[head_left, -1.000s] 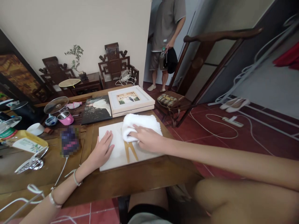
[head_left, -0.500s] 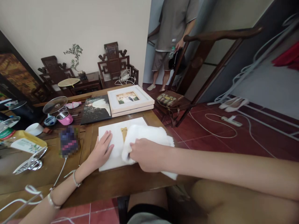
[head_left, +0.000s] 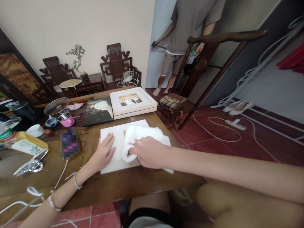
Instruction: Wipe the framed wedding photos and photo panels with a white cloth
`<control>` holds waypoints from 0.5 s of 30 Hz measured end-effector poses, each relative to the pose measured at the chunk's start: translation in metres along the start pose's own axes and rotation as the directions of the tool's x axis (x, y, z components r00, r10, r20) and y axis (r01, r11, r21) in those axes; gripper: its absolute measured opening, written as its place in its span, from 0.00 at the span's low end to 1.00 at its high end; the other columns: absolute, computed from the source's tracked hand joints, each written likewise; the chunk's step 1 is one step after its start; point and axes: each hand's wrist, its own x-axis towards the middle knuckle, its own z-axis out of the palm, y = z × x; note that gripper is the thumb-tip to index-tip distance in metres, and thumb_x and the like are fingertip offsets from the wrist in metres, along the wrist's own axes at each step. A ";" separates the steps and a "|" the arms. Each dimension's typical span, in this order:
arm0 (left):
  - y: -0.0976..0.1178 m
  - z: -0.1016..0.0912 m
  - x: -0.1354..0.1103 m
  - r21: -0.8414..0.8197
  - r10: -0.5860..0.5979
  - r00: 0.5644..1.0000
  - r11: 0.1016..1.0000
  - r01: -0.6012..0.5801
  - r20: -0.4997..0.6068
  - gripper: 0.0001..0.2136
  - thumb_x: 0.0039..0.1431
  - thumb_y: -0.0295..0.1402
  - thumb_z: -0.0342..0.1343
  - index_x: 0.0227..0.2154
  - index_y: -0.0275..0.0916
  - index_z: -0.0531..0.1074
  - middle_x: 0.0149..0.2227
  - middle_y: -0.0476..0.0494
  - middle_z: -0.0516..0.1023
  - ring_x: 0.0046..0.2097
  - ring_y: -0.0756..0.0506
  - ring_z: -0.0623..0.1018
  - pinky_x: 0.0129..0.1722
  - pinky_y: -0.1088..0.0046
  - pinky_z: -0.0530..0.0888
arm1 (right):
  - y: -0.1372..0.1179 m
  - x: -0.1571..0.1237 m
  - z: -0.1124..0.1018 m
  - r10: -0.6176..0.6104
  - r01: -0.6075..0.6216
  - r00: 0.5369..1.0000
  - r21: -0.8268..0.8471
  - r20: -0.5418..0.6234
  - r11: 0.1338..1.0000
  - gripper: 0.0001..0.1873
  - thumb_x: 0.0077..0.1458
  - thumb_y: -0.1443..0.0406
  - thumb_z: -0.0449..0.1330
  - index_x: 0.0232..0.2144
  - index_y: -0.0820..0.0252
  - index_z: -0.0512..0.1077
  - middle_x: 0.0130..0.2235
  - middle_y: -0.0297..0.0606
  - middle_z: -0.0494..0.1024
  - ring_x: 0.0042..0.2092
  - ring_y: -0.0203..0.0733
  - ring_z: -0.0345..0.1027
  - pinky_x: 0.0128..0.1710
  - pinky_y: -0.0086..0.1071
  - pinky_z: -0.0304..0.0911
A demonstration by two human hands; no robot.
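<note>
Head view; right grip [head_left: 152, 152]: clutching cloth [head_left: 140, 132]; left grip [head_left: 104, 154]: unclenched, flat on board [head_left: 115, 166]

Seen remotely through the head camera, this is what I take to be a home, apparently a living room. Its furnishings show this: along the far wall I note a carved dark armchair [head_left: 114, 61] and, to its left, a side table [head_left: 94, 81] bearing a small potted tree [head_left: 77, 57]. The near wooden table [head_left: 106, 186] carries household articles: at left, a pink mug [head_left: 68, 121] and a bottle of yellow liquid [head_left: 30, 144]; toward its far edge, a framed photograph [head_left: 130, 99]. At right, I observe a plaid handbag [head_left: 169, 102] on a wooden chair [head_left: 202, 61], red floor tiles [head_left: 186, 134] and pale shoes [head_left: 238, 107].
</note>
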 end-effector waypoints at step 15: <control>0.002 -0.002 0.000 0.013 -0.017 1.000 1.000 0.016 0.025 0.25 0.70 0.38 0.38 0.66 0.37 0.50 0.70 0.33 0.49 0.70 0.36 0.48 0.65 0.42 0.46 | 0.071 0.020 0.042 -0.044 0.069 0.980 0.122 -0.196 0.990 0.31 0.43 0.81 0.50 0.51 0.64 0.71 0.66 0.51 0.58 0.67 0.54 0.46 0.62 0.48 0.51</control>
